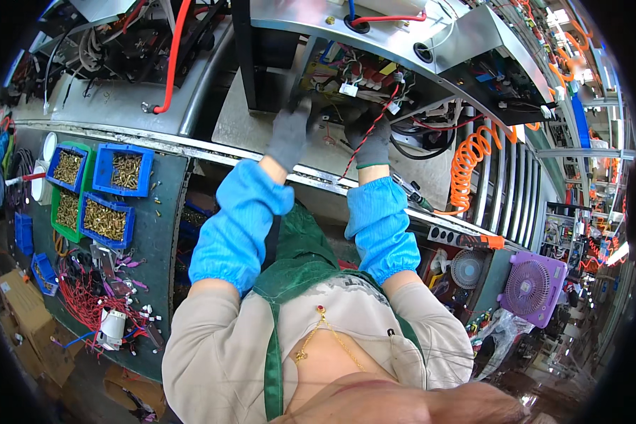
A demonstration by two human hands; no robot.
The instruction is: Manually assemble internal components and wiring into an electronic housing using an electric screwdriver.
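A silver sheet-metal machine housing (290, 13) stands in front of me, its near side uncovered over wiring and a circuit board (322, 73). Both my hands wear dark grey gloves and reach in at its lower edge. My left hand (290, 134) is at the left part of the opening, its fingers smeared by motion. My right hand (372, 140) reaches under the wiring, fingers hidden in shadow. A red-and-black twisted wire (364, 141) hangs down across my right glove. White connectors (348, 90) dangle above, between the hands. What either hand holds, if anything, cannot be made out.
On the left bench, blue bins (124, 169) hold brass-coloured screws; red wires (85, 290) lie nearer. An orange coiled air hose (466, 166) leads to a driver tool (415, 194) right of my right hand. Conveyor rollers (505, 184) and a purple fan (532, 288) are at right.
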